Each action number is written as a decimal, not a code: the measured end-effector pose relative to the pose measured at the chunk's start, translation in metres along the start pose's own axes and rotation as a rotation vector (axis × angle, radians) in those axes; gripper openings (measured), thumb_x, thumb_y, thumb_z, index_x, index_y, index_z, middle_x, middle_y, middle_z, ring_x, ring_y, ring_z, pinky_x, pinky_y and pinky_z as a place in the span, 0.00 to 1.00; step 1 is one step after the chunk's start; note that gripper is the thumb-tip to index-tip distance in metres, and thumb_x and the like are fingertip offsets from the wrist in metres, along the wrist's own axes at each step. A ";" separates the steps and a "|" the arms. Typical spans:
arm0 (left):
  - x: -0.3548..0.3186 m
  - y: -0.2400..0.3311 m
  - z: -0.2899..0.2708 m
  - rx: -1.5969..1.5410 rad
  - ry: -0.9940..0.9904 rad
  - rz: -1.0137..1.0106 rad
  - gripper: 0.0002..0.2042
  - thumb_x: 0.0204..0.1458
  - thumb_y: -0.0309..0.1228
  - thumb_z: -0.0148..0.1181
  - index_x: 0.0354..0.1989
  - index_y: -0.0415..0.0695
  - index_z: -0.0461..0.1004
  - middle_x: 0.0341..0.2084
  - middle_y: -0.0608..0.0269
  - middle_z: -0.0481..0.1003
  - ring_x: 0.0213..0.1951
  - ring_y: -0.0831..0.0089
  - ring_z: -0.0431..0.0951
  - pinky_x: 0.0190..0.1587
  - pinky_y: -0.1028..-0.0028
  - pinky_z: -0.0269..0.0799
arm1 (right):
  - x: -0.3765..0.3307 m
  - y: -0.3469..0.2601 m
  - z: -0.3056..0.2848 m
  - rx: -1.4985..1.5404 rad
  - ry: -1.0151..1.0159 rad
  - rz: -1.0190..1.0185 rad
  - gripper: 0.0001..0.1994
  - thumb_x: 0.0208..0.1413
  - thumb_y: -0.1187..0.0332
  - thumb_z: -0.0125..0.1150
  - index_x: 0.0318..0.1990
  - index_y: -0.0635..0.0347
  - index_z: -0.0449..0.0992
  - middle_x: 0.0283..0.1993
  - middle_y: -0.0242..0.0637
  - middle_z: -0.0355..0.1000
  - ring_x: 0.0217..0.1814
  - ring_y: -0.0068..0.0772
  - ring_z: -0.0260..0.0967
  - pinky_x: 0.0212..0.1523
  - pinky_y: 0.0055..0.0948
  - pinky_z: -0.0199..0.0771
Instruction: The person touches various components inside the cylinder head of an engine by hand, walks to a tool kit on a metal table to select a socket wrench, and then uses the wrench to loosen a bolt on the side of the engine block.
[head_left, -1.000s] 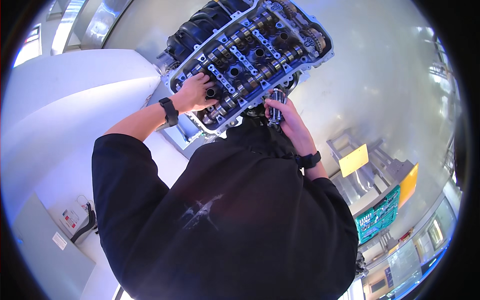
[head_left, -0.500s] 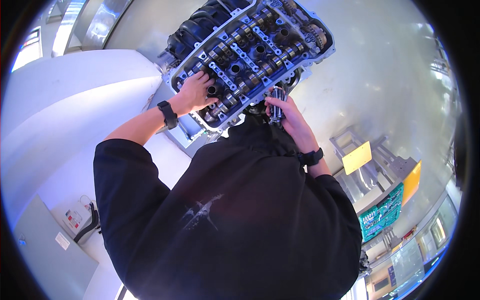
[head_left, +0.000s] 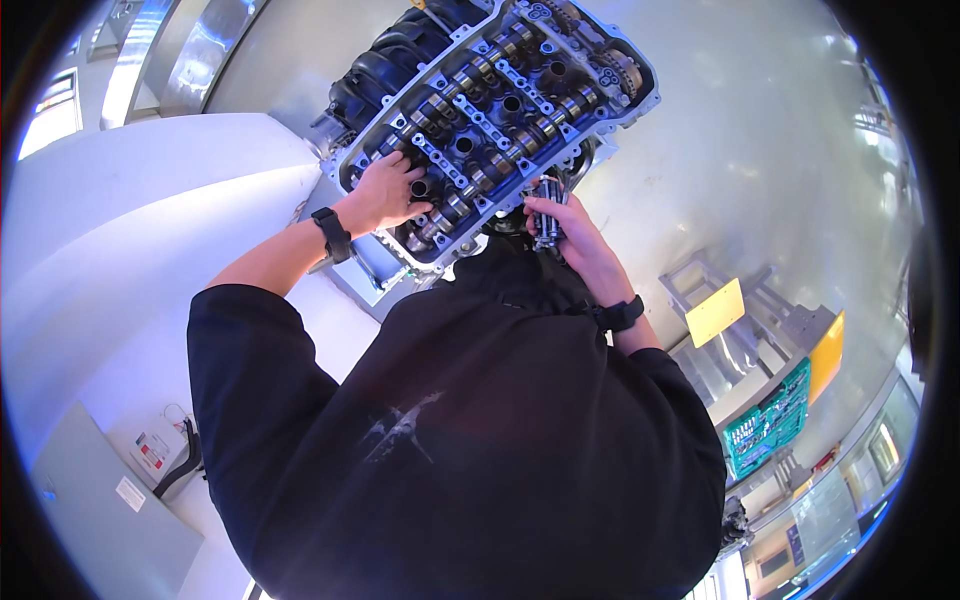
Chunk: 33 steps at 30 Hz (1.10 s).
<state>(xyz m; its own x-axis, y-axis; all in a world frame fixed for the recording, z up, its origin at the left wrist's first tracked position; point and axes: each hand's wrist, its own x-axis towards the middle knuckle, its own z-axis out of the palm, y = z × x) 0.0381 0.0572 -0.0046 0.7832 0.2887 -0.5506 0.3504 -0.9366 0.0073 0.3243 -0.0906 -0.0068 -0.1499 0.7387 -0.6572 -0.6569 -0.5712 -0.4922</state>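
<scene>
The engine's open cylinder head lies in front of me, with two camshafts and silvery bearing caps showing. My left hand rests over its near left end, around a round plug hole. Its fingers and thumb are apart, with the fingertips by one camshaft and the thumb by the other. Whether they press on a cap underneath cannot be seen. Beside the near right rim, my right hand is closed round a bunch of long metal bolts, held roughly upright.
A black intake manifold runs along the head's far left side. Timing sprockets sit at its far right end. To the right stand a metal cart with a yellow panel and a green tool tray.
The view has shifted slightly. My left hand stays on the cylinder head, and my right hand keeps the bolts, which look turned a little in its fingers.
</scene>
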 end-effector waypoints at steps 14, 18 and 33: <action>0.003 0.014 -0.002 0.014 0.083 -0.042 0.22 0.55 0.54 0.52 0.34 0.48 0.82 0.44 0.67 0.73 0.45 0.66 0.66 0.52 0.71 0.57 | 0.000 0.001 -0.002 -0.013 -0.008 0.010 0.19 0.53 0.72 0.64 0.52 0.60 0.66 0.31 0.35 0.72 0.28 0.25 0.72 0.30 0.23 0.74; 0.002 0.017 0.006 -0.007 0.192 -0.063 0.22 0.55 0.53 0.53 0.33 0.46 0.81 0.42 0.65 0.71 0.46 0.64 0.65 0.53 0.70 0.57 | -0.001 -0.003 0.000 0.004 0.011 -0.012 0.17 0.52 0.72 0.66 0.47 0.60 0.68 0.31 0.34 0.72 0.28 0.25 0.72 0.30 0.22 0.73; -0.008 0.026 -0.007 0.084 0.082 -0.187 0.27 0.58 0.55 0.48 0.33 0.40 0.82 0.50 0.57 0.71 0.56 0.61 0.64 0.60 0.67 0.54 | 0.004 -0.003 0.001 0.001 0.022 0.010 0.17 0.51 0.72 0.66 0.47 0.60 0.68 0.31 0.34 0.72 0.29 0.25 0.72 0.30 0.23 0.74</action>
<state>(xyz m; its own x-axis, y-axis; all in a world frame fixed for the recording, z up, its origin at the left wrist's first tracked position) 0.0443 0.0320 0.0063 0.7488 0.4712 -0.4661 0.4522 -0.8773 -0.1605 0.3248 -0.0860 -0.0076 -0.1399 0.7247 -0.6747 -0.6563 -0.5780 -0.4849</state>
